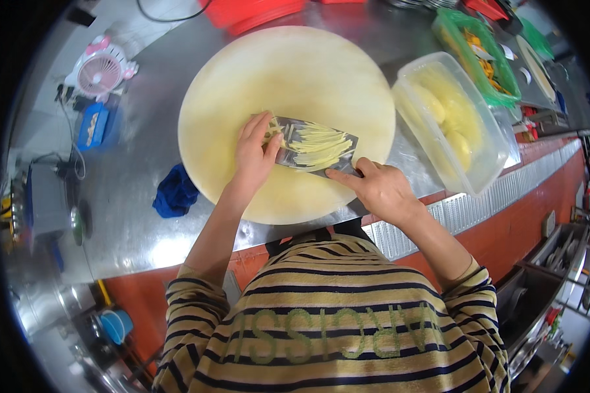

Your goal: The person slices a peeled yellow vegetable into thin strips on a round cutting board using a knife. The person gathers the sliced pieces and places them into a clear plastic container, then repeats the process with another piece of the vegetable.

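Note:
A cleaver (284, 158) lies nearly flat just over or on a round, yellow-stained cutting board (295, 64); the gap, if any, cannot be judged. Thin pale yellow shreds, which look like potato (322, 146), are spread on its broad blade. My right hand (386, 189) grips the cleaver at its handle end, the index finger stretched along the blade's near edge. At the blade's far left end rests my left hand (256, 150), fingers and thumb around a few more shreds. The handle is mostly hidden under my right hand.
Right of the board, a clear plastic tub (477, 172) holds peeled potatoes (457, 147). Behind it stands a green-lined bin (509, 93) with orange scraps. A blue cloth (175, 192) lies left on the steel table (142, 147), near a pink fan (98, 73) and a small blue basket (93, 126).

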A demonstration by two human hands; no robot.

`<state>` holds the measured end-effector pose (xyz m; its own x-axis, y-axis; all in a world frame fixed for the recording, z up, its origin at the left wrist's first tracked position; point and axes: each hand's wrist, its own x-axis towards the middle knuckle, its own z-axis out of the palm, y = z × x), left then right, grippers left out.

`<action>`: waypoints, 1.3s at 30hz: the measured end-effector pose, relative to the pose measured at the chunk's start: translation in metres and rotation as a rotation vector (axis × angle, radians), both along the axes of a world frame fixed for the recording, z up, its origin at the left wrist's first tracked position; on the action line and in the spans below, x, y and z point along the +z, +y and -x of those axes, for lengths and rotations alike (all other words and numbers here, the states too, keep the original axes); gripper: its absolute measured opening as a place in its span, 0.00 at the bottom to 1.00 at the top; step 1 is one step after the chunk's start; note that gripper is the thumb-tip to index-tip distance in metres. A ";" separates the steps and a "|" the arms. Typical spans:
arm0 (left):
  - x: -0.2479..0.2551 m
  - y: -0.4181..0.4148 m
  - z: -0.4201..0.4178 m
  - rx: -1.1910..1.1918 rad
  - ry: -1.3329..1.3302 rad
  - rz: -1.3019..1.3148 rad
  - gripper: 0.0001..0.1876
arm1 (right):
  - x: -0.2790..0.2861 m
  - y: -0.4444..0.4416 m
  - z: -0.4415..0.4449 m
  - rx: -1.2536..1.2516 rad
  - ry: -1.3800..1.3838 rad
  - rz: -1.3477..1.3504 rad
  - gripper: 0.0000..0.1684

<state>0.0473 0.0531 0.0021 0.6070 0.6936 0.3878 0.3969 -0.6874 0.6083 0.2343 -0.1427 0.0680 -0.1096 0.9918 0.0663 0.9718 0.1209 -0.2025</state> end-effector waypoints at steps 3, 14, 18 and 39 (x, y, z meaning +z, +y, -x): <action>0.031 -0.011 -0.034 -0.101 -0.072 -0.060 0.24 | 0.031 -0.027 -0.015 -0.086 -0.045 -0.049 0.32; 0.069 -0.073 -0.313 -0.749 -0.187 0.021 0.24 | 0.145 -0.153 -0.117 -0.622 -0.293 0.057 0.23; 0.055 -0.086 -0.366 -0.569 0.115 -0.169 0.28 | 0.141 -0.168 -0.160 -0.630 -0.252 0.183 0.18; 0.066 -0.045 -0.344 -0.508 0.643 -0.292 0.30 | 0.184 -0.243 -0.189 -0.779 -0.232 0.010 0.17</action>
